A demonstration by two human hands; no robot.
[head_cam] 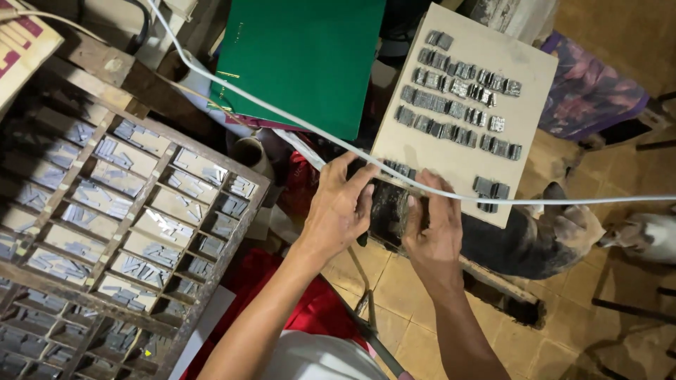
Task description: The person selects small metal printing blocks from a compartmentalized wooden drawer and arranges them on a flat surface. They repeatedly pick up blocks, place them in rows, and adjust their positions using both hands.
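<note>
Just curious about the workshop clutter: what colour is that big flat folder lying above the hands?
The folder is plain dark green, seen clearly in the head view.

Both hands (384,214) close together (fingers curled)

Left hand (340,209) and right hand (431,226) grip a dark block (389,204) beside the type board (461,105).
</note>
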